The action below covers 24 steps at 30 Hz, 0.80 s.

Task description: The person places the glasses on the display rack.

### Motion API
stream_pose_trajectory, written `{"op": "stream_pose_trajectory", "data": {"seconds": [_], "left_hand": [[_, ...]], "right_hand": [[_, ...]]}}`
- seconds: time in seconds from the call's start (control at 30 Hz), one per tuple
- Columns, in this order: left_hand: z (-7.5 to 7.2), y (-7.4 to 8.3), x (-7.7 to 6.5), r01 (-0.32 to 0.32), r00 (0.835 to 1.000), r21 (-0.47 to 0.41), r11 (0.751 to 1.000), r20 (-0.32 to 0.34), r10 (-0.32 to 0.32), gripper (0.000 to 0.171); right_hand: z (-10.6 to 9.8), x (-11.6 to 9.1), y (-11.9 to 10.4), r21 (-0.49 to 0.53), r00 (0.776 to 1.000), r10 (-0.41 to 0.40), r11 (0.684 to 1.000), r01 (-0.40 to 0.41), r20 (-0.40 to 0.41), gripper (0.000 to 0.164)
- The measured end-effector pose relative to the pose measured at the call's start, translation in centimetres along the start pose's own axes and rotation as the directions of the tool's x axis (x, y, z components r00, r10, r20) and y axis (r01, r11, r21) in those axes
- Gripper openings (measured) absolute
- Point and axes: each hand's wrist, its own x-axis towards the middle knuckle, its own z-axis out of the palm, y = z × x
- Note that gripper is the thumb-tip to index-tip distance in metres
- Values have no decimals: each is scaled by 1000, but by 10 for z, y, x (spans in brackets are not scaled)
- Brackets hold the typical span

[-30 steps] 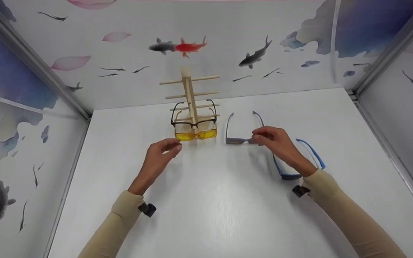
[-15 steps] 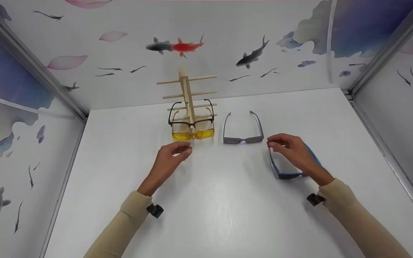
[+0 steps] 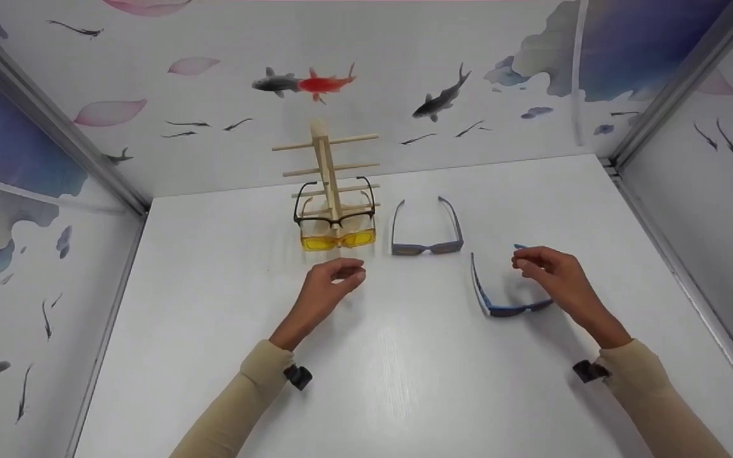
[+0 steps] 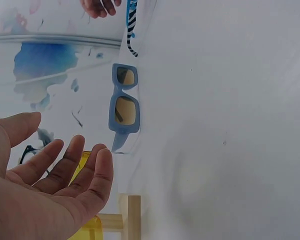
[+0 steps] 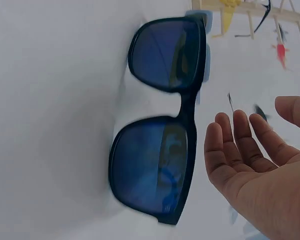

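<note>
One white counter [image 3: 366, 394] bears a rack [image 3: 323, 159]; right grip [image 3: 557, 278] and left grip [image 3: 331, 284] hover, loosely curled, holding nothing: right above blue sunglasses [image 3: 506, 312] on the counter, left between grey sunglasses [image 3: 411, 250] and racked yellow glasses [image 3: 360, 238]

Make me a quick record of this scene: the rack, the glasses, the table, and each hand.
Rack: wooden rack with crosswise pegs
On rack: black-framed glasses above yellow glasses
On table: white table bears grey-blue sunglasses and dark-lensed blue sunglasses
Left hand: left hand holds nothing, near the yellow glasses
Right hand: right hand holds nothing, beside the blue sunglasses
</note>
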Motion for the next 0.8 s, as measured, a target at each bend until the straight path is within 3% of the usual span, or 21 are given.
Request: {"op": "stream_pose_trajectory", "data": {"seconds": [0.23,0.47,0.8], "left_hand": [[21,-6,7,4,999,-20,1000,36,-3,40],[54,-11,14,24,995,-40,999,97,-20,40],[88,-13,24,10,987,-89,996,158,4,39]], "right_hand": [[-26,-13,9,-27,996,39,999,-41,-80,35],[-47,-24,19,-169,975,102,976,-136,-196,39],[-55,-37,37,-213,955,194,947,-242,-223,49]]}}
